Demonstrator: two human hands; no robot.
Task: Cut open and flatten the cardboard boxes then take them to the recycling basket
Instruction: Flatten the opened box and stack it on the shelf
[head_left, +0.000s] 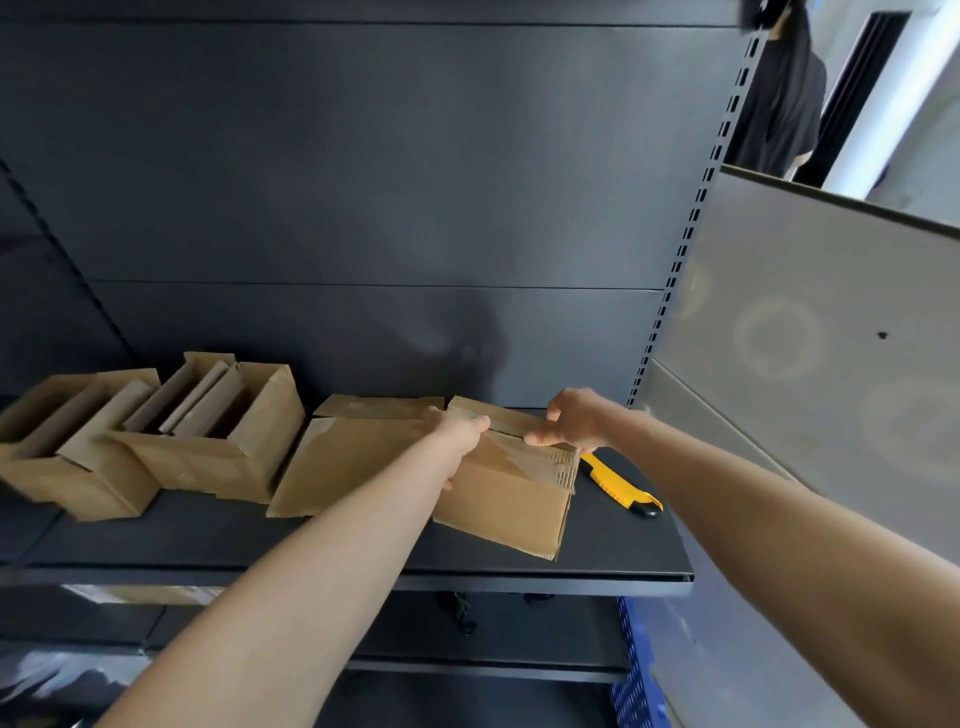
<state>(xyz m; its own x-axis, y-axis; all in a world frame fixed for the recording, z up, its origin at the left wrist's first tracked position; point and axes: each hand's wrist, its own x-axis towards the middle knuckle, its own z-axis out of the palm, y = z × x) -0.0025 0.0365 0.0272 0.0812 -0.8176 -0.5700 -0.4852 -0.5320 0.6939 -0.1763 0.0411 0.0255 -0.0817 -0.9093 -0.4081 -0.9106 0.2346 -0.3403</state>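
Observation:
A brown cardboard box (506, 506) lies on the dark shelf (623, 551), with its top flaps spread and clear tape peeling across its right end. My left hand (460, 428) grips the box's upper edge near the middle. My right hand (571, 421) holds the top flap at the box's right end. A yellow and black utility knife (618, 486) lies on the shelf just right of the box, in nobody's grip. Two more open cardboard boxes (208, 436) (72, 447) with inner dividers stand to the left.
The dark back panel (363, 208) of the shelf unit rises behind the boxes. A grey panel (810, 338) stands on the right. A blue plastic crate (636, 670) sits low at the right. A person in black (779, 93) stands at the top right.

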